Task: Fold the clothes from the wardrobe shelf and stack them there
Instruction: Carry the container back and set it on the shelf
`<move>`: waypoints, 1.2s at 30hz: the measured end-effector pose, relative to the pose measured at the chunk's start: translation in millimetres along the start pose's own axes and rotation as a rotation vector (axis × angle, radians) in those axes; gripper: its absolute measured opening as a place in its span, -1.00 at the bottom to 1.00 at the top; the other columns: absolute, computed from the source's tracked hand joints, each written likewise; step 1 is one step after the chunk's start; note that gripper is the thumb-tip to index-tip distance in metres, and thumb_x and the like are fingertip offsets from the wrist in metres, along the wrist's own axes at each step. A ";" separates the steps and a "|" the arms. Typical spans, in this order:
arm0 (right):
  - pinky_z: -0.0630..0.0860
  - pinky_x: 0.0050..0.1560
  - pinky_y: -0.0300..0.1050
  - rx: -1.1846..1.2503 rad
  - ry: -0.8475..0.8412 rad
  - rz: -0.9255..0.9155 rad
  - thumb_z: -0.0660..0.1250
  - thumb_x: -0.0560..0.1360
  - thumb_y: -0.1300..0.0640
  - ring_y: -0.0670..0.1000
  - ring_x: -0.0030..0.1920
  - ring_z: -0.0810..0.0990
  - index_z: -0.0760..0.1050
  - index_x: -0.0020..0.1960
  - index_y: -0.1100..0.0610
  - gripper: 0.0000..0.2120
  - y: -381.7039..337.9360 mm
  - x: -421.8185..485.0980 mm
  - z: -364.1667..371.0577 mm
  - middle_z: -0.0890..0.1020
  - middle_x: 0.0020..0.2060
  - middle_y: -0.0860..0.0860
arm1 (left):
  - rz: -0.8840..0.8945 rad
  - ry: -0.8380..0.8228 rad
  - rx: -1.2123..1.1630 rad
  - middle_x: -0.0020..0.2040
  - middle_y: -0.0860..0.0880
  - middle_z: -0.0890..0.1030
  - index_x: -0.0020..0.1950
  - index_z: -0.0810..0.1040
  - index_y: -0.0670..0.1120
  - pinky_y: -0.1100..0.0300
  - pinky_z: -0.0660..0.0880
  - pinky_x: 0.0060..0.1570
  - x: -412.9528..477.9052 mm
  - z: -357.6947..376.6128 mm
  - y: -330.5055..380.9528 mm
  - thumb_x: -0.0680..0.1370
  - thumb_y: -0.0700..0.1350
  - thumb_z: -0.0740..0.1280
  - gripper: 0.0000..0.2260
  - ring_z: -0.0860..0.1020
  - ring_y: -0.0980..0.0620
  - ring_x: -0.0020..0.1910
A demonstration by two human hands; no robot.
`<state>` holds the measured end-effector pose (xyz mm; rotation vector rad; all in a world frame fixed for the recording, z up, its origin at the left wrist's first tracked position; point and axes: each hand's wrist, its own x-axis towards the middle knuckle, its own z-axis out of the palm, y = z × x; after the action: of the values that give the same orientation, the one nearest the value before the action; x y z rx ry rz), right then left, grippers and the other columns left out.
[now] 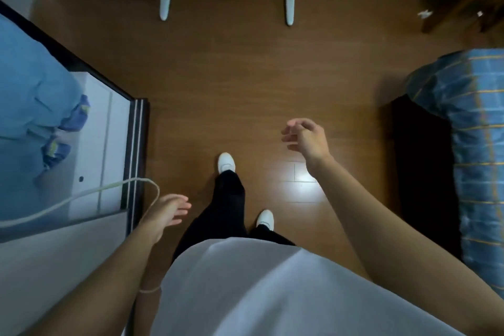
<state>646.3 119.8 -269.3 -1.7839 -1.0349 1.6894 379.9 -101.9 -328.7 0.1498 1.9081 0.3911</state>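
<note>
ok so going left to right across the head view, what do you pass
blue cloth → dark frame edge → left hand → forward white shoe → rear white shoe → right hand → blue plaid bedding

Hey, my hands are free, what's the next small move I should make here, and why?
Probably turn left and reach the left hand toward the blue clothes. Both it and the right hand are open and hold nothing, and the blue clothes lie unfolded at the left, beyond the dark frame, with neither hand touching them.
</note>
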 end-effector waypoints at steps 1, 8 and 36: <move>0.48 -0.36 -0.25 -0.002 -0.004 -0.010 0.17 0.59 0.28 -0.07 -0.36 0.60 0.53 -0.12 0.07 -0.77 -19.0 17.8 10.5 0.64 -0.30 -0.03 | -0.030 0.000 -0.009 0.04 -0.09 0.69 0.17 0.58 -0.14 0.07 0.56 -0.04 11.4 -6.5 9.1 0.68 -0.15 0.19 -0.80 0.63 -0.07 0.08; 0.43 -0.28 -0.14 -0.179 0.030 0.127 0.23 0.62 0.25 0.02 -0.28 0.57 0.52 -0.07 0.14 -0.86 -67.9 113.0 44.3 0.63 -0.25 0.04 | -0.026 -0.053 -0.115 0.05 -0.10 0.69 0.19 0.58 -0.14 0.01 0.54 0.09 87.5 -45.1 150.9 0.68 -0.13 0.21 -0.80 0.64 -0.07 0.08; 0.47 -0.26 -0.14 -0.099 -0.062 0.067 0.23 0.63 0.24 0.00 -0.27 0.59 0.53 -0.09 0.11 -0.84 -416.7 515.1 77.5 0.64 -0.19 0.07 | 0.064 -0.009 -0.109 0.03 -0.10 0.69 0.11 0.60 -0.10 0.02 0.55 0.06 253.8 -45.4 663.4 0.65 -0.15 0.26 -0.86 0.64 -0.06 0.05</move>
<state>464.7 761.6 -279.2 -1.8576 -1.1143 1.7721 190.1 583.9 -313.5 0.1406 1.8715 0.5359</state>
